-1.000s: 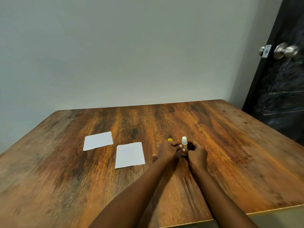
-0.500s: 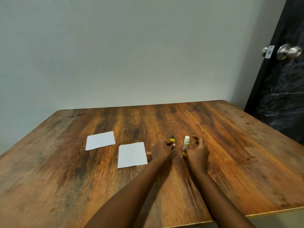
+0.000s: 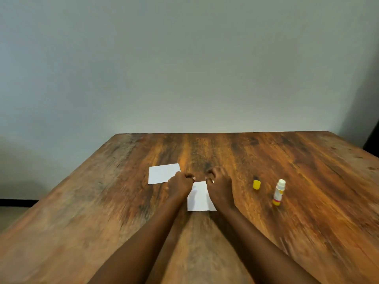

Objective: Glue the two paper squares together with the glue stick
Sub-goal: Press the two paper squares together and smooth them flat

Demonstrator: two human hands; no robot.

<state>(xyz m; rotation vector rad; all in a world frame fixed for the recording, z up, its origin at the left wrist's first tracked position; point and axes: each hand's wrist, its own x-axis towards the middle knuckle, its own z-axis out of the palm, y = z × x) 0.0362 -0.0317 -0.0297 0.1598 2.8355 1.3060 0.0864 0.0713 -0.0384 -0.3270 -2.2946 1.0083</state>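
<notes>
Two white paper squares lie on the wooden table. The far paper square lies flat to the left. The near paper square lies between my hands. My left hand has curled fingers at its far left corner. My right hand has curled fingers at its far right corner. Both hide the paper's far edge, so a grip does not show. The uncapped glue stick stands upright to the right, apart from both hands. Its yellow cap sits on the table just left of it.
A plain grey wall stands behind the table's far edge. A dark door edge shows at the far right. The table's left edge runs diagonally toward me, with floor beyond it.
Both hands have let go of the glue stick and cap, which now stand on the table. The hands moved left onto the near paper square, and my view has swung left.
</notes>
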